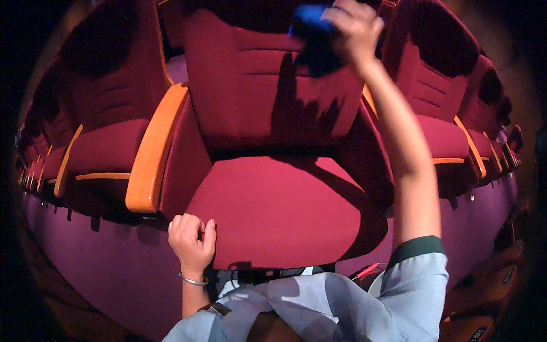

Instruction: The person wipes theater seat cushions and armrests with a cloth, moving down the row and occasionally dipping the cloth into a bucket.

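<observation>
In front of me is a theater seat with a red fabric backrest (239, 98) and a flat red seat cushion (277, 205). My right hand (357, 32) is raised to the upper right of the backrest and grips a dark blue cloth (314, 21). Motion blurs the cloth, and its lower part merges with dark shadow. At the cushion's front left corner is my left hand (192, 239), its fingers curled in and the thumb apart from them. Nothing shows in it, though its palm is partly hidden. A bracelet circles that wrist.
A wooden armrest (156, 149) borders the seat on the left; the right one is mostly behind my forearm. Similar seats (109, 143) continue on both sides. Purple floor (111, 265) runs below. By my right side lies a partly hidden red-edged object (367, 271). Wooden seat backs (483, 295) stand at lower right.
</observation>
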The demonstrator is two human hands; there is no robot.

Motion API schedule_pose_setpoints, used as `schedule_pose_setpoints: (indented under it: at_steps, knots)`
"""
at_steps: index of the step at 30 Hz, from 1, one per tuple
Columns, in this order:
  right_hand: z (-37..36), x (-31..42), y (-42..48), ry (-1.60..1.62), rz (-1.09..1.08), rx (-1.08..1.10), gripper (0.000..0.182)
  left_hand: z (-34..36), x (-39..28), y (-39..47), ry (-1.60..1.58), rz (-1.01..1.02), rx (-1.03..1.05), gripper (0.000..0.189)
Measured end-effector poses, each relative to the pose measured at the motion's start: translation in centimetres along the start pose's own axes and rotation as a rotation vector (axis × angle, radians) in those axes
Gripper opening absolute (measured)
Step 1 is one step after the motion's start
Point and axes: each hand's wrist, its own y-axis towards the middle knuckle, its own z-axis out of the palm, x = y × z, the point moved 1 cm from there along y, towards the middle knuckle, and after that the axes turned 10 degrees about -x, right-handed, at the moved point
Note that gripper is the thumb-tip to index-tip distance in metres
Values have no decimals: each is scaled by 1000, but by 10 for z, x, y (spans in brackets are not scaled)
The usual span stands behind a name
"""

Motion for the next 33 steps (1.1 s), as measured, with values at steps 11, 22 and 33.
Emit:
schedule_pose_setpoints:
  at_steps: [11, 22, 33]
  knots:
    - [-9, 16, -84, 66, 183, 297, 40, 6, 4, -2, 11, -20, 28, 28]
    - [-59, 95, -192, 96, -4, 609, 31, 6, 9, -7, -24, -8, 25, 29]
    - [-118, 154, -233, -3, 241, 1237, 20, -4, 15, -43, -139, -42, 64, 32]
